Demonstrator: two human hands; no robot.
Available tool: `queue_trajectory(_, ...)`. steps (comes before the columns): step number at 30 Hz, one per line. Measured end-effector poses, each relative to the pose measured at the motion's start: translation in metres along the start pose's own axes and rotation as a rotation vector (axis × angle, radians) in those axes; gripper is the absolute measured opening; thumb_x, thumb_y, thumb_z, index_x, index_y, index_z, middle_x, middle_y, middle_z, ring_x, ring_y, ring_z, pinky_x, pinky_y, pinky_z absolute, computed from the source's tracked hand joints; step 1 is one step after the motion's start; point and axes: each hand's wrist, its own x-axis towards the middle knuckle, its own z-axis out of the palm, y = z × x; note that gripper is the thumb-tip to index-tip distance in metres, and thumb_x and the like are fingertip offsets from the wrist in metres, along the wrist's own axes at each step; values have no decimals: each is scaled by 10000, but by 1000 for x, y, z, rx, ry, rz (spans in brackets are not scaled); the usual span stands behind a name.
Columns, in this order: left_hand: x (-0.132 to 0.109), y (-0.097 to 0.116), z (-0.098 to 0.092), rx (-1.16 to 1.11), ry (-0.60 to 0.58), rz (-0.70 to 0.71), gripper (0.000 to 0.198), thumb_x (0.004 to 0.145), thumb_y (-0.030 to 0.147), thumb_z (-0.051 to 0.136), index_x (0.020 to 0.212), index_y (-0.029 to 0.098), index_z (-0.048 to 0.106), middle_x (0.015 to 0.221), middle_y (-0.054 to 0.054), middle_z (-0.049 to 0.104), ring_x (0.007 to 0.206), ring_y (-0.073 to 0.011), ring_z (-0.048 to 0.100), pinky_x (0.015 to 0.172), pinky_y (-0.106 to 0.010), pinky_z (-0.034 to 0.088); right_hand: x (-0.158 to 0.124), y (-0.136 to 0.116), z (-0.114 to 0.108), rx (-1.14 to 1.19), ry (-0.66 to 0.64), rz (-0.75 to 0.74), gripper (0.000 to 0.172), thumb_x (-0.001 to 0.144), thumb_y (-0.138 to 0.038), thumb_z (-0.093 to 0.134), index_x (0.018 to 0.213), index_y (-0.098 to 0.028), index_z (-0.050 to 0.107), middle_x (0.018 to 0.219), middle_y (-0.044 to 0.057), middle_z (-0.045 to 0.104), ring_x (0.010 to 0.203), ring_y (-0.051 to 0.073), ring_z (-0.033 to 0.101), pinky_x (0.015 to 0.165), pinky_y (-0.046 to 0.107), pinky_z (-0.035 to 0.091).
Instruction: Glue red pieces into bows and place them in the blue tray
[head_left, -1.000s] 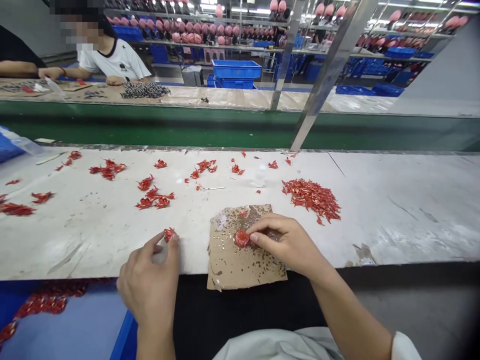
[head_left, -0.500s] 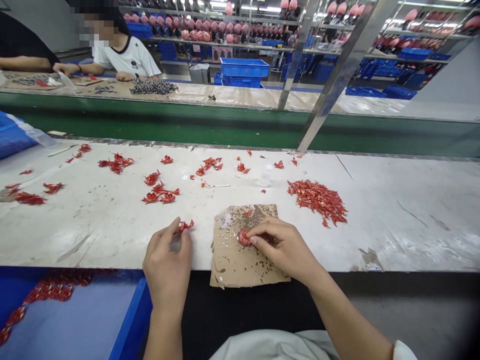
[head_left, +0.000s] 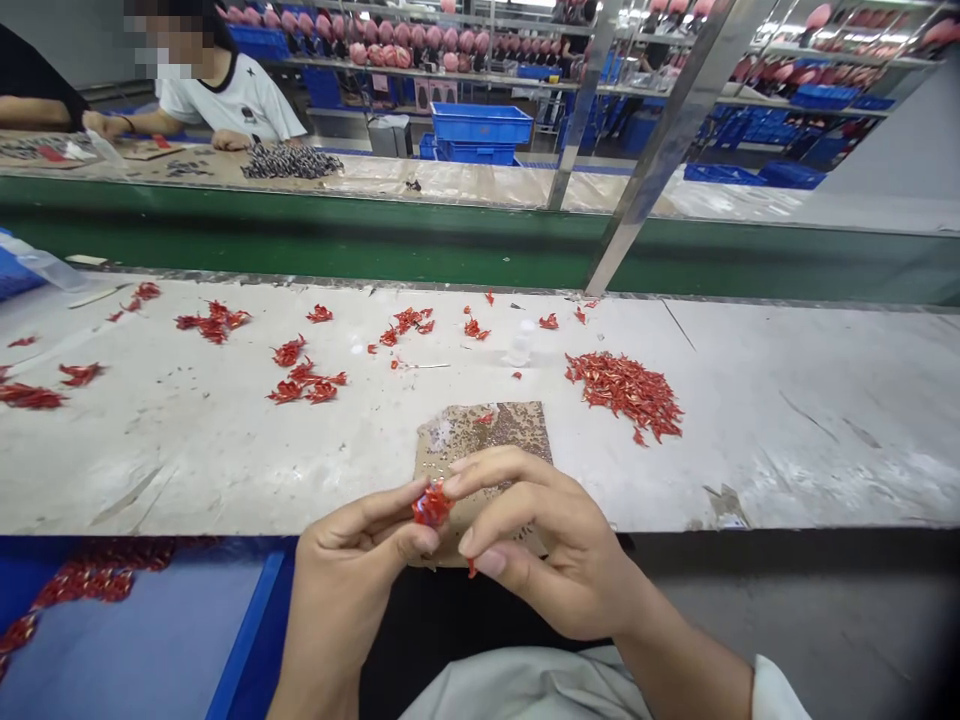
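Note:
Between the thumb and fingers of my left hand (head_left: 349,560) is a red piece (head_left: 432,505), held up over the near edge of the cardboard (head_left: 484,440). My right hand (head_left: 551,540) is beside it on the right, its index fingertip at the red piece. A small red bit (head_left: 472,568) is pinched between the thumb and another finger of my right hand. Tiny specks cover the cardboard, which my hands partly hide. To its upper right lies a heap of small red pieces (head_left: 626,392).
Red clusters (head_left: 304,382) are scattered over the white table (head_left: 787,430). A blue bin (head_left: 244,640) with red pieces is at the lower left. Behind a green barrier (head_left: 300,235), a person in white sits at the upper left. Metal posts (head_left: 660,150) rise behind the table.
Both hands have come together over the cardboard's near edge. My right hand has lifted off the cardboard, where it was touching a round red piece. The view has shifted slightly.

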Motion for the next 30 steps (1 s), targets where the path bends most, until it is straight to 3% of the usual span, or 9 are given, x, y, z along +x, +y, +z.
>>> queue_trajectory(5,-18,-2,15,13,-3,-8,298,529,243,964,798,243,836,725,-42,776,657,-255,749,660,-340,664,-3,10,7,69,-10,92,119,951,-150,664,1022,-231,715,1141,61,702,1090,189,673,1003,373,546)
queue_trajectory(10,-26,6,21,84,50,-40,202,566,270,944,731,245,830,763,-39,785,716,-265,758,698,-342,663,-11,16,11,93,4,161,102,960,-159,660,1013,-223,718,1116,57,684,1042,173,668,971,350,536)
queue_trajectory(14,-30,9,22,129,2,-23,148,600,276,927,704,243,827,787,-34,789,709,-244,752,663,-297,647,-14,20,14,86,17,191,90,973,-172,646,1004,-230,707,1111,56,666,1065,176,649,979,350,522)
queue_trajectory(18,-34,12,22,179,42,-4,98,642,251,901,704,236,826,774,-27,787,691,-216,745,653,-254,631,-19,27,25,94,44,158,104,988,-180,624,1047,-242,683,1141,63,661,1111,191,636,969,357,529)
queue_trajectory(22,-36,10,16,132,31,20,215,634,224,915,829,272,839,842,-12,794,733,-211,766,698,-234,639,-28,32,40,43,144,76,174,992,-151,606,1108,-268,661,1182,53,663,1116,178,643,973,342,520)
queue_trajectory(25,-36,8,7,112,37,34,232,654,201,907,856,290,838,850,-4,794,758,-205,771,713,-213,633,-29,32,42,89,79,168,164,985,-165,630,1095,-280,671,1208,49,669,1135,184,651,972,340,531)
queue_trajectory(28,-39,7,-2,135,11,73,145,702,147,866,756,279,835,776,5,786,686,-176,755,680,-187,619,-27,32,40,166,-58,252,149,969,-181,668,1077,-283,688,1200,49,683,1133,197,666,987,358,544)
queue_trajectory(30,-43,8,-5,164,-10,105,158,728,124,841,690,276,824,735,13,778,654,-159,743,663,-171,608,-28,32,45,210,-65,268,155,972,-174,664,1078,-284,686,1196,51,687,1141,199,666,985,358,550)
